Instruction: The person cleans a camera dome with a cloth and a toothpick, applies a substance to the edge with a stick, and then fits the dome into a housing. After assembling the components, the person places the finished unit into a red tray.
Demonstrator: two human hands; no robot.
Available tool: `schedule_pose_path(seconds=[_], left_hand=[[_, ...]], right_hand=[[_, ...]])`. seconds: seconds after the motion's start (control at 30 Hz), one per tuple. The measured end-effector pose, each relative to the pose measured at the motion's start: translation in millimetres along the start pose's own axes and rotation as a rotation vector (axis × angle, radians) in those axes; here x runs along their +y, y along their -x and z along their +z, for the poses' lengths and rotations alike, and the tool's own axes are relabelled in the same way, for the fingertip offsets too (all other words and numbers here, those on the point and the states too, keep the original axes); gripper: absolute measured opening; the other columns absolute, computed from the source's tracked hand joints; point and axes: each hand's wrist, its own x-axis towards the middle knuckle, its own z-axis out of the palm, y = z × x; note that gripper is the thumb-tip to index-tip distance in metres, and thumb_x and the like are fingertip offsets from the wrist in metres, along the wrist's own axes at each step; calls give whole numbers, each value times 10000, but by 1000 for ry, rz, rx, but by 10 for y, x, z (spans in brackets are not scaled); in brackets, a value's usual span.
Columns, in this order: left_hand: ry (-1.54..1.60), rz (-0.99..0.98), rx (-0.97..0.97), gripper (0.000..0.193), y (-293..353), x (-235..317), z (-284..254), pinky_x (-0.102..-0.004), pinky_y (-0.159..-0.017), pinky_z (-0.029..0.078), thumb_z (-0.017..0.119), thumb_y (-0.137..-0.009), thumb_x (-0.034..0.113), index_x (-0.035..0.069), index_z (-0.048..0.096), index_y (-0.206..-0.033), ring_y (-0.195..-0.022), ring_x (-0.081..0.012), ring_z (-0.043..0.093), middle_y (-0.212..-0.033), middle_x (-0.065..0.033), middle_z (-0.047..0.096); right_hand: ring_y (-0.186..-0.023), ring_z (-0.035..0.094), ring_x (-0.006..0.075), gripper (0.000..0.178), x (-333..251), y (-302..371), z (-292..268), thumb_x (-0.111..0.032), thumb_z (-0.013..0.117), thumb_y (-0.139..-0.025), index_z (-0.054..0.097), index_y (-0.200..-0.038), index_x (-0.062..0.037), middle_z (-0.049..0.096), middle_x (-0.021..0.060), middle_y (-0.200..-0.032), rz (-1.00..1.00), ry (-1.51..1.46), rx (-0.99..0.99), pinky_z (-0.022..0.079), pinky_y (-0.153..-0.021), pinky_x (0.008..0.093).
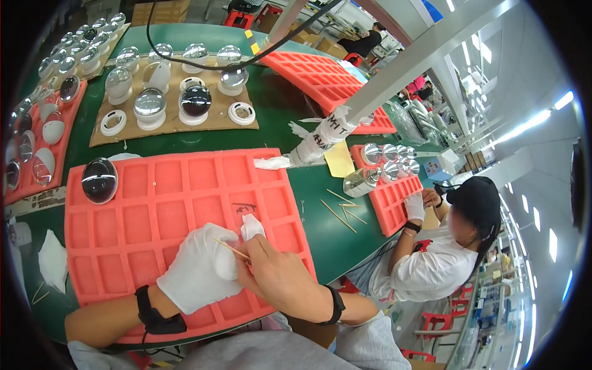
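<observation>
Over a red foam tray with square pockets, my two hands meet. My left hand wears a white glove and is curled closed, its fingers bent inward; what it holds is hidden. My bare right hand pinches a thin wooden stick, which lies across the gloved fingers. A crumpled white cloth shows at the right hand's knuckles. One glossy dark dome rests in the tray's far left corner pocket. Both wrists carry black bands.
A cardboard sheet beyond the tray bears several clear domes and white rings. Loose wooden sticks lie on the green table to the right. A wrapped post rises behind. A co-worker works at another red tray.
</observation>
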Motion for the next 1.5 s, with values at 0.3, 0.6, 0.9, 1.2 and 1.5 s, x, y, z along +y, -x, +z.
schedule_pose_path(seconds=[0.3,0.6,0.9,1.2,1.5], left_hand=[[45,-26,97,500,-90,73,-6,-441,-757,507,839,-613,146,51,582,-1031,-862,-372,614,-990,-155,622],[193,-157,67,296,-53,50,24,-457,-716,506,817,-638,161,53,596,-802,-811,-371,616,-802,-145,628],[187,-128,141,394,28,-16,65,-450,-785,502,859,-646,215,86,609,-921,-918,-354,618,-999,-138,633],[140,19,110,354,-34,10,-96,-436,-849,506,846,-672,161,99,663,-969,-990,-334,614,-1073,-93,627],[120,40,256,232,11,116,-193,-441,-859,509,791,-682,78,98,687,-888,-994,-320,610,-1064,-63,644]], right_hand=[[-671,650,394,202,58,20,5,-71,684,-918,545,-1027,26,635,193,-863,55,-166,-26,523,-582,437],[-676,632,311,163,99,13,-100,-46,657,-930,558,-1035,30,626,170,-835,107,-319,-170,509,-645,378],[-638,623,286,164,71,4,-167,-29,669,-918,555,-1022,25,623,157,-833,90,-199,-201,501,-605,360],[-647,647,327,176,100,-92,-220,-44,693,-902,550,-986,14,630,146,-837,14,-135,-152,510,-577,385],[-556,608,300,200,57,-86,-55,-82,714,-875,543,-956,-20,592,115,-896,-120,219,16,506,-481,392]])
